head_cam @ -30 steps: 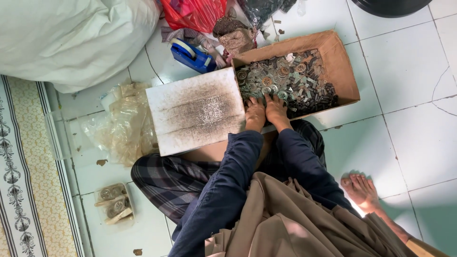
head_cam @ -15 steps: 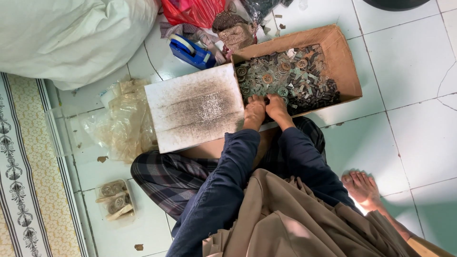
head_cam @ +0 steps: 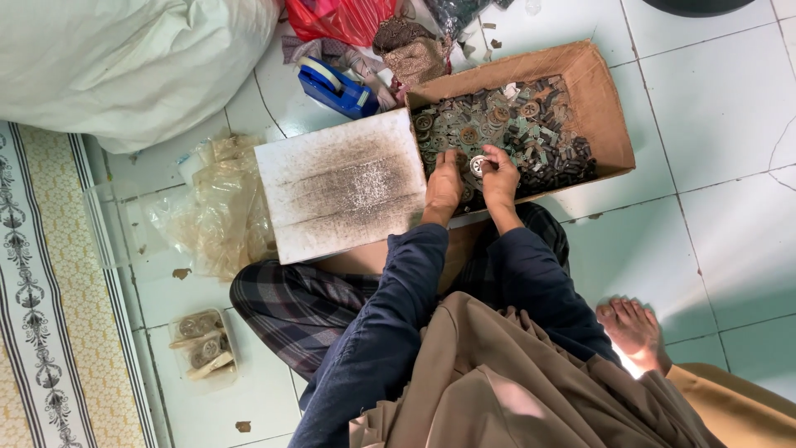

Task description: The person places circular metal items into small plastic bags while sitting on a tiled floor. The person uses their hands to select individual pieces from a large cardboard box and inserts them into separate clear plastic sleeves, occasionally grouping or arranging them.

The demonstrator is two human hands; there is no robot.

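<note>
Since the earlier frame, the right hand (head_cam: 500, 177) has been shifted slightly, and a pale round disc (head_cam: 478, 165) is now seen at its fingertips. Nearest, a knee and a bare foot (head_cam: 634, 328) are seen on the tiled floor (head_cam: 721, 99). Beyond them, the left hand (head_cam: 444, 184) is laid loosely curled on the pile; whether anything is gripped cannot be told. The disc is pinched by the right hand above the box (head_cam: 609, 108) of dark parts (head_cam: 531, 133). It is judged small, stiff and light, best taken by its rim. Further off, a white board (head_cam: 344, 187) and a blue tape dispenser (head_cam: 336, 87) are seen.
</note>
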